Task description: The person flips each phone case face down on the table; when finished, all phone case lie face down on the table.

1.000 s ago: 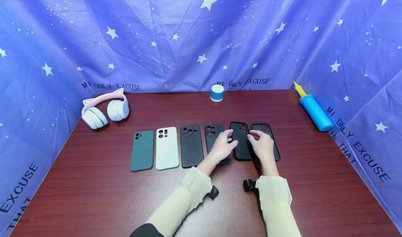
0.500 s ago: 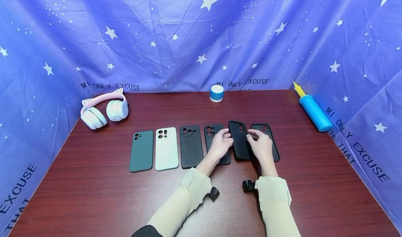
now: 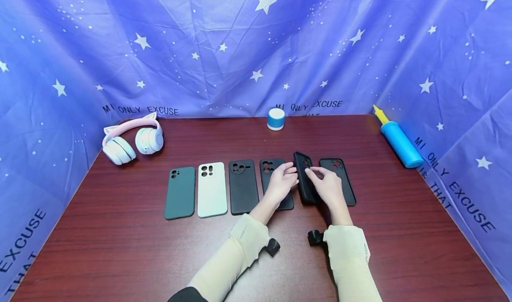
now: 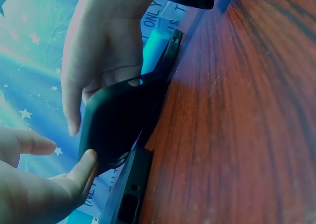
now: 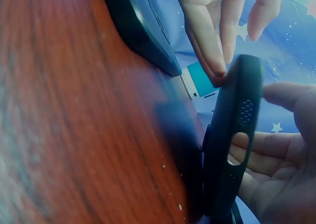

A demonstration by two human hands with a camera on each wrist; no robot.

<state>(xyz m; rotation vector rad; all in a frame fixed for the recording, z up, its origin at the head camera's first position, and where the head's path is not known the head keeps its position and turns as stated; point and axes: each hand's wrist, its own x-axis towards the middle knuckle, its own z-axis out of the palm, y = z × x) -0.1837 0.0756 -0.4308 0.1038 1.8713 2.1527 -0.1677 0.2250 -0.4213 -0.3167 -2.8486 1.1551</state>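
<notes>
A black phone case (image 3: pixel 306 186) stands tilted on the wood table, its left edge raised and its hollow side facing right. My left hand (image 3: pixel 281 183) is at its left, thumb touching the outer back near the raised edge in the left wrist view. From the right, my right hand (image 3: pixel 329 187) reaches into the hollow side; in the right wrist view its thumb (image 5: pixel 281 93) meets the case's rim. Its other fingers show through the case's cutout. Another black phone case (image 3: pixel 345 186) lies hollow side up, partly behind my right hand. My left hand overlaps a dark case (image 3: pixel 289 200).
Left along the row lie a black case (image 3: pixel 245 191), a white case (image 3: pixel 213 190) and a green case (image 3: pixel 181 193). Farther back are cat-ear headphones (image 3: pixel 134 139), a small blue-and-white cylinder (image 3: pixel 276 119) and a blue pump (image 3: pixel 402 144). A starry curtain (image 3: pixel 224 62) surrounds the table.
The black case, lying nearly flat a second ago, has its left edge tipped up toward the right. My right hand has shifted left onto it, uncovering more of the rightmost case.
</notes>
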